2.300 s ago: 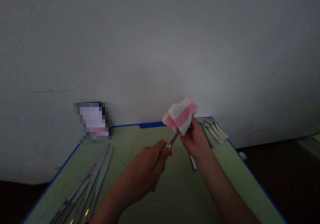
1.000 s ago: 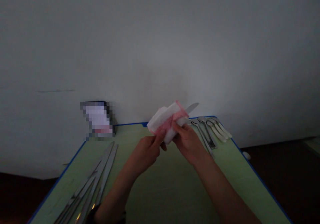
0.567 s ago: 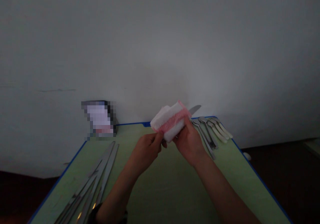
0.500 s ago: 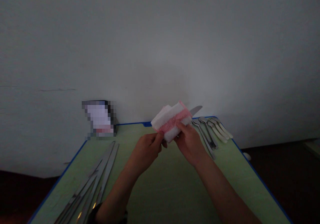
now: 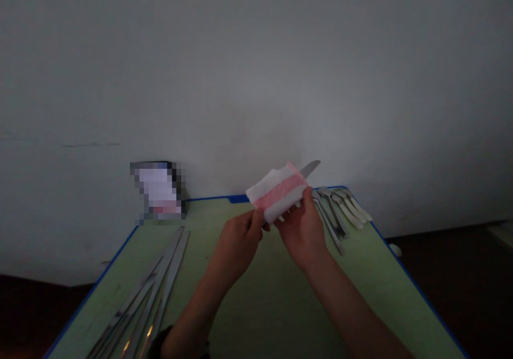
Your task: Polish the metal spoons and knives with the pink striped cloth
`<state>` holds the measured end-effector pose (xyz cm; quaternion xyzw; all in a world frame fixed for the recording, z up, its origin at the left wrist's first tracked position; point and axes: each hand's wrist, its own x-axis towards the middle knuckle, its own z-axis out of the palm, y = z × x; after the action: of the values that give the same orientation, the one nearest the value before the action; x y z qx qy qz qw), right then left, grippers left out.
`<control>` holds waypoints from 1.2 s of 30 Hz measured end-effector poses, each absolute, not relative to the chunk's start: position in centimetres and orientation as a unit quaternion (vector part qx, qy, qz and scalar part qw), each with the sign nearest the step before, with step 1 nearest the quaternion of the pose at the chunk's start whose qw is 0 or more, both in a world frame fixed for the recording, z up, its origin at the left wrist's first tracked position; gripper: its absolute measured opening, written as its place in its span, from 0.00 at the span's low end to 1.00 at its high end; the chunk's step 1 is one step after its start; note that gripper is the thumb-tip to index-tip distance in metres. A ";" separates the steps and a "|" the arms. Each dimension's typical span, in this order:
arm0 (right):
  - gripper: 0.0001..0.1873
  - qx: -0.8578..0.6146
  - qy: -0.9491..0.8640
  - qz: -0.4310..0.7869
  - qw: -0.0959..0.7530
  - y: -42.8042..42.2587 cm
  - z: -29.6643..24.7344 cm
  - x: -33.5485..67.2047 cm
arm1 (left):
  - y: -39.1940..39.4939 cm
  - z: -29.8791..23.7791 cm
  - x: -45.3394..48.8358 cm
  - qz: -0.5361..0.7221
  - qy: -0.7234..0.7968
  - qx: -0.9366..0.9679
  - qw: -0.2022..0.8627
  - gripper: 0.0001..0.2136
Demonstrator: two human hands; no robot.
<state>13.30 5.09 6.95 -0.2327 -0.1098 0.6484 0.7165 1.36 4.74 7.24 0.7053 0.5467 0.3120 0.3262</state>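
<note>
A folded white cloth (image 5: 281, 190) with a pink stripe is held up over the far part of the table. The blade of a table knife (image 5: 311, 168) sticks out past its upper right edge; the rest is hidden behind the cloth and lines up with my left hand (image 5: 242, 236). That hand is closed at the lower left corner, thumb on top, around the hidden handle end. My right hand (image 5: 302, 231) cups the cloth from below, fingers under it and thumb at its right corner.
Several table knives (image 5: 160, 279) lie at the left of the green, blue-edged table (image 5: 272, 305). Spoons (image 5: 334, 215) and pale-handled forks (image 5: 356, 204) are at the far right. A blurred-out upright device (image 5: 160, 188) leans on the wall (image 5: 256, 81) behind.
My right thumb has lifted off the cloth's face to its right corner, and the fingers have opened somewhat beneath. The cloth lies flatter, and the blade tip has shifted slightly up and left.
</note>
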 end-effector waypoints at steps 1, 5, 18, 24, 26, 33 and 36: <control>0.16 -0.224 -0.115 0.654 0.714 5.0 7.0 13.2 | 4.7 7.2 1.4 0.311 0.545 0.707 0.326 0.21; 0.10 -0.208 -0.176 0.651 0.708 4.9 7.0 13.1 | 4.7 7.2 1.3 0.304 0.542 0.716 0.319 0.21; 0.13 -0.292 -0.155 0.598 0.730 6.3 5.0 13.8 | 3.6 7.9 1.1 0.173 0.459 0.812 0.316 0.16; 0.12 -0.307 -0.125 0.556 0.762 7.0 5.4 15.7 | 2.8 9.2 1.0 0.140 0.441 0.814 0.350 0.17; 0.12 -0.299 -0.109 0.538 0.780 7.2 5.7 16.5 | 2.6 9.8 0.8 0.134 0.434 0.814 0.363 0.17; 0.12 -0.262 -0.101 0.505 0.816 7.4 6.2 18.3 | 2.4 10.6 -0.4 0.116 0.422 0.809 0.391 0.17; 0.11 -0.265 -0.090 0.508 0.815 7.2 6.2 18.0 | 2.0 10.8 -0.4 0.115 0.428 0.822 0.359 0.19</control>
<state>17.99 7.18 6.22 -0.2655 -0.0896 0.5078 0.8147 -0.38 2.00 10.82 0.8217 0.4276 0.1149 0.3589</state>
